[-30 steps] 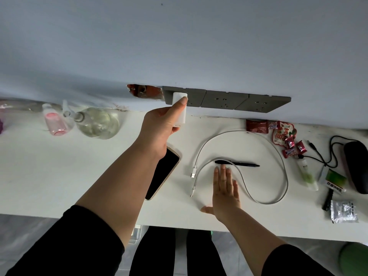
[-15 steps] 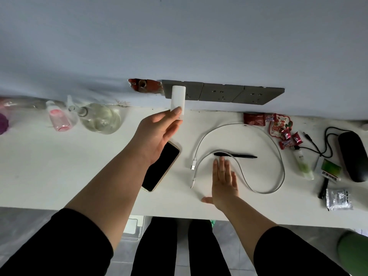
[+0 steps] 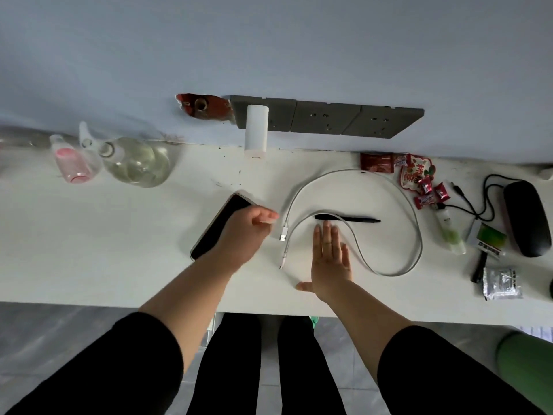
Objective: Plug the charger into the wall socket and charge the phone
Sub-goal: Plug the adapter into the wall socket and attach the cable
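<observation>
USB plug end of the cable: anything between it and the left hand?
Nothing visible. The left hand hovers open over the phone, and only bare table lies between its fingertips and the USB plug. The right hand rests flat on the other side of the cable.

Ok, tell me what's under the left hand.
Under the left hand lies the phone, dark screen up on the white table. Its far corner and near left edge show; the hand and forearm cover its right side. Whether the fingers touch it is unclear.
</observation>
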A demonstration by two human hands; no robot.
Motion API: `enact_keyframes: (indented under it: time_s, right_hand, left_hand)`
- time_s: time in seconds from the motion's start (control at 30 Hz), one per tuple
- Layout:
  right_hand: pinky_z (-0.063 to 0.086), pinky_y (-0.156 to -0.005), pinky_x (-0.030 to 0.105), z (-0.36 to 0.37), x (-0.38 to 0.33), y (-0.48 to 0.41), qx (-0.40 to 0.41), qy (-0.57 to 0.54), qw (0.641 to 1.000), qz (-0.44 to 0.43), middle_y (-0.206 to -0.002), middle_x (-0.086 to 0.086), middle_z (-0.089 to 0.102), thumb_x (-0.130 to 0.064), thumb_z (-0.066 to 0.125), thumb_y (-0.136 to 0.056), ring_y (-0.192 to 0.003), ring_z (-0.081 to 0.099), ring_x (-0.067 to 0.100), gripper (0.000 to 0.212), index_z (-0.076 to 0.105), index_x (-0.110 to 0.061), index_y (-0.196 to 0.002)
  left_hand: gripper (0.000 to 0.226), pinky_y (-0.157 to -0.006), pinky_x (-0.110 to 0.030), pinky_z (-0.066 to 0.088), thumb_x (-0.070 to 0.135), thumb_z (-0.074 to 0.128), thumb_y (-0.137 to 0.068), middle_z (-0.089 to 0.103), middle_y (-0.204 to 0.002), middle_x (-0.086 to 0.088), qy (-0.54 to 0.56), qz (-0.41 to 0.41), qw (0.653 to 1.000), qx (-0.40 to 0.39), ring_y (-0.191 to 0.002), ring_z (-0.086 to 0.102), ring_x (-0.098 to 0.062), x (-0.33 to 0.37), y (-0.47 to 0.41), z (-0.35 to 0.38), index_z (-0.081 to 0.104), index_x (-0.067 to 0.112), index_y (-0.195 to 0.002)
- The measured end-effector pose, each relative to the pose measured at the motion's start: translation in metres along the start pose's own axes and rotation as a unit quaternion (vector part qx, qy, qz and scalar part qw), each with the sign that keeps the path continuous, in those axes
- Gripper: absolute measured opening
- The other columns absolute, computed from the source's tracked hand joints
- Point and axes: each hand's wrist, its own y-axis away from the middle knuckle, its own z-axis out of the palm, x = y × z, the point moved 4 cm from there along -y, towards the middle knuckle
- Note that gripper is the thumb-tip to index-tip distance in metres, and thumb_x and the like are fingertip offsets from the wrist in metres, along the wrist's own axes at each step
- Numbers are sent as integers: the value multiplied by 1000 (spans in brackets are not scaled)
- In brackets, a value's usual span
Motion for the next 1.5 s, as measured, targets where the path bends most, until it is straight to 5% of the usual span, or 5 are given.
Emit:
enact_keyframes:
  time_s: [0.2, 0.4, 0.63, 0.87, 1.5]
  right_hand:
    - [-8, -119, 44, 10, 4, -8, 9, 9, 1000, -1, -135, 3, -51, -65, 64, -72, -141, -33, 26, 132, -44, -15, -129]
    - [-11, -118, 44, 14, 6, -11, 4, 3, 1000, -2, -134, 1, -52, -65, 64, -72, -128, -43, 19, 131, -45, -17, -128]
    - [-10, -119, 43, 9, 5, -9, -7, 7, 1000, 4, -134, 0, -52, -65, 63, -73, -140, -34, 24, 130, -44, -16, -129]
    - [-1, -122, 42, -5, 2, 8, 34, -52, 998, -1, -151, 1, -38, -52, 66, -79, -145, -24, 22, 121, -29, -14, -144]
    - [24, -119, 38, 11, -5, 15, 42, -130, 990, -28, -157, 3, -29, -37, 60, -89, -148, -14, 21, 97, -14, -22, -150]
  left_hand:
    - [43, -79, -38, 45, -4, 46, -82, 62, -103, -7, -411, 253, 876, 1, -98, 55, -29, 1, -23, 36, 66, 21, -111]
    - [19, -67, -38, 50, -6, 64, -72, 64, -83, -12, -472, 345, 811, -1, -78, 61, -34, 10, -31, 41, 70, 10, -80]
    - [11, -83, -37, 52, 0, 67, -78, 72, -101, -5, -349, 359, 866, 11, -99, 64, -27, 30, -15, 25, 72, 10, -79]
    - [10, -84, -14, 48, 23, 69, -85, 76, -94, 9, -7, 145, 989, 28, -90, 66, 7, 37, 21, 4, 72, 17, -92]
    - [17, -59, -20, 42, 37, 62, -89, 65, -60, 10, 324, -46, 938, 112, -62, 56, -10, 44, 25, -16, 75, 25, -89]
